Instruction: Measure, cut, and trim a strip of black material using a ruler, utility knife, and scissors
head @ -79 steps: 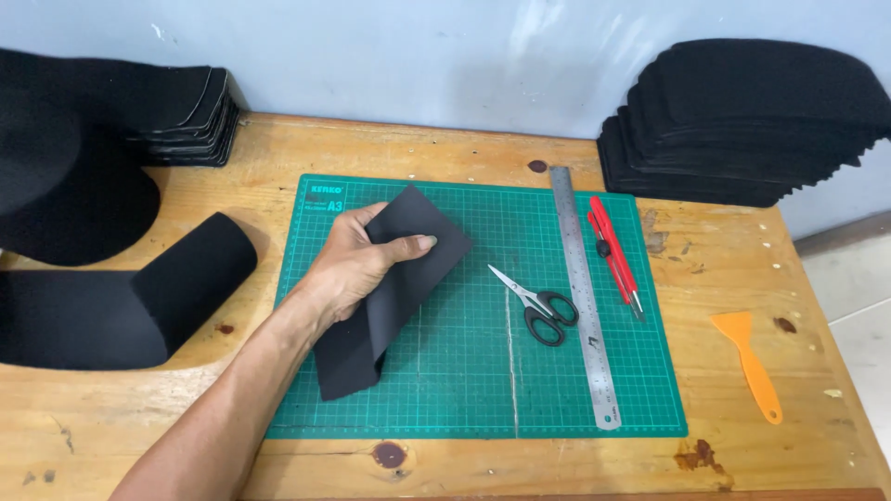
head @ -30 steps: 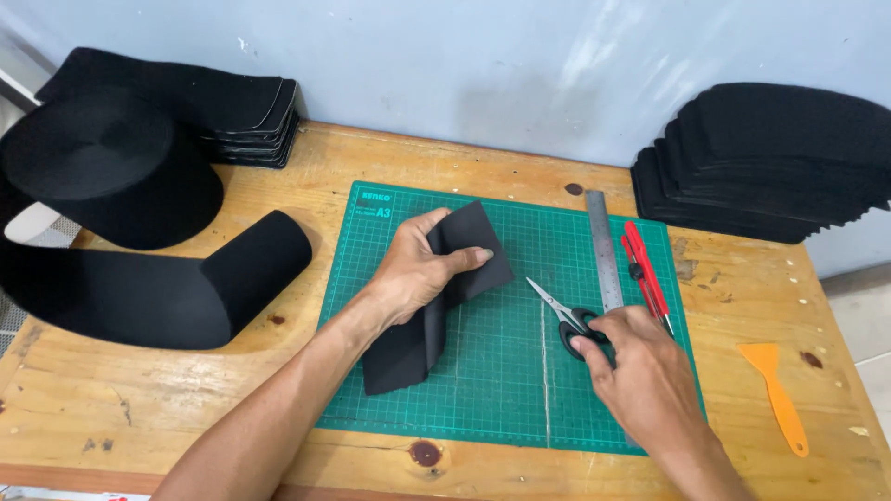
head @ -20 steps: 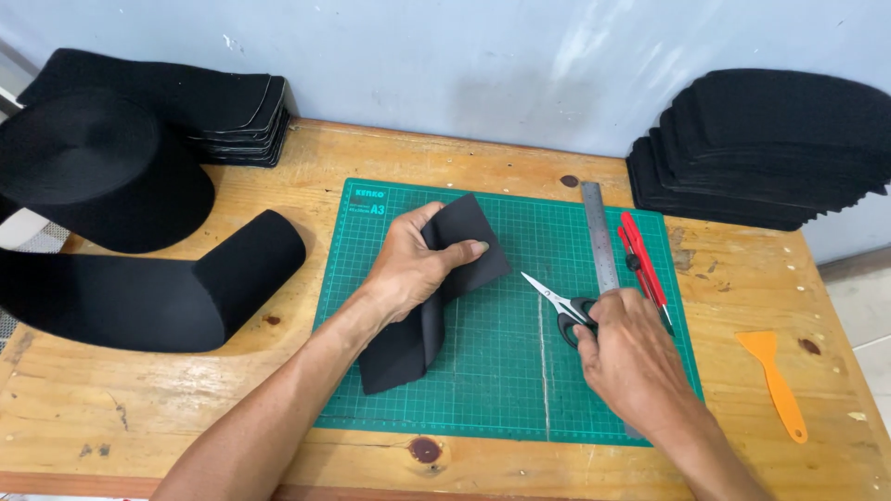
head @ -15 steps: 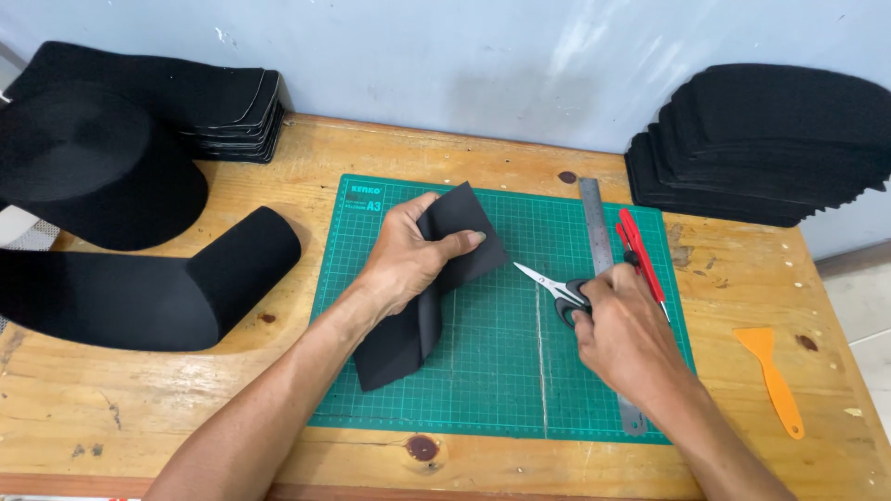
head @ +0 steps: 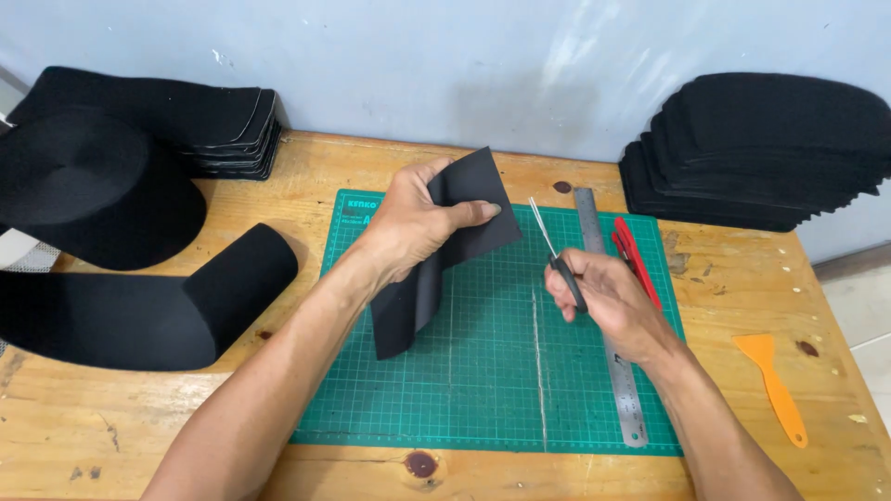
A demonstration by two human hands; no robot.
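Note:
My left hand holds a folded piece of black fabric lifted above the green cutting mat, thumb pressed on its upper face. My right hand grips black-handled scissors just right of the fabric. Their blades point up and away towards the fabric's upper right corner without touching it. The lower end of the fabric hangs down to the mat.
A steel ruler and a red utility knife lie along the mat's right side. An orange scraper lies at the table's right edge. Stacks of black cut pieces stand back right and back left. A black fabric roll lies left.
My right hand came in, took the scissors off the mat and raised them. My left hand lifted the black fabric higher off the mat.

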